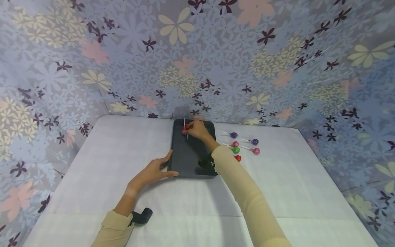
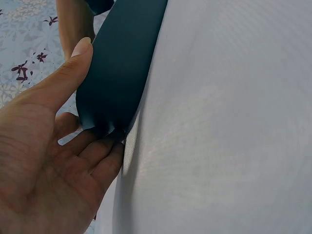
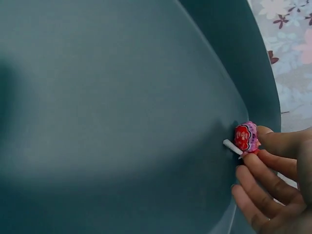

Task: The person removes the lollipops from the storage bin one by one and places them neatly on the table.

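A dark grey rectangular tray (image 1: 188, 156) lies on the white-covered table. My left hand (image 1: 154, 171) holds it at the near left corner; in the left wrist view the thumb lies at the rim and the fingertips curl against the outer wall. My right hand (image 1: 198, 129) is at the tray's far left corner, pinching a lollipop (image 3: 246, 137) in a pink and red wrapper. Its short white stick shows in the right wrist view. In the head view, one white stick points up and another down beside those fingers, the candy heads partly hidden.
Right of the tray lie several wrapped lollipops: purple ones (image 1: 254, 141), pink ones (image 1: 256, 151), a green one (image 1: 236, 150) and a red one (image 1: 237, 158) partly behind my right sleeve (image 1: 243, 185). A flowered cloth wall (image 1: 197, 68) rises behind the table.
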### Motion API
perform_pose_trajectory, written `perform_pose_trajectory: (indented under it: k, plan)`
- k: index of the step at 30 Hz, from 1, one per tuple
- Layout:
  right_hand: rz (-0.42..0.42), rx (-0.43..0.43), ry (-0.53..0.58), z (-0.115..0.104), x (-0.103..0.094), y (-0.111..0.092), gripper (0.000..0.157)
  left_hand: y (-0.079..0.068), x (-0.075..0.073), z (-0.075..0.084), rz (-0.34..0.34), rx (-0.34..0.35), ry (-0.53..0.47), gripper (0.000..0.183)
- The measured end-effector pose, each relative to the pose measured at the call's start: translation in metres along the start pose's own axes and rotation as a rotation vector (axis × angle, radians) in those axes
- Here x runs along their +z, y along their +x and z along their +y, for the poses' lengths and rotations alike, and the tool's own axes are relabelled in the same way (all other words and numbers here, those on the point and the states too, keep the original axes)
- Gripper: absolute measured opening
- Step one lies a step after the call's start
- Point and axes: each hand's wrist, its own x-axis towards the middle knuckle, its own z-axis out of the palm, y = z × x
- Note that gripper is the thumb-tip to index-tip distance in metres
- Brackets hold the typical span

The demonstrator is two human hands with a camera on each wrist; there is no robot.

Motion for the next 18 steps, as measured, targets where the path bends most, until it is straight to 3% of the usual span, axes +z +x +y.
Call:
perform_pose_trajectory:
  k: [9,18]
  plan:
    - [-0.035,0.0,-0.136,-0.008,0.003,0.001,0.023,0.001,0.0,0.0,-0.01,0.01,-0.008,0.098]
    - [-0.073,-0.002,-0.147,-0.017,0.008,0.003,0.021,0.001,0.0,-0.001,-0.001,-0.009,-0.006,0.098]
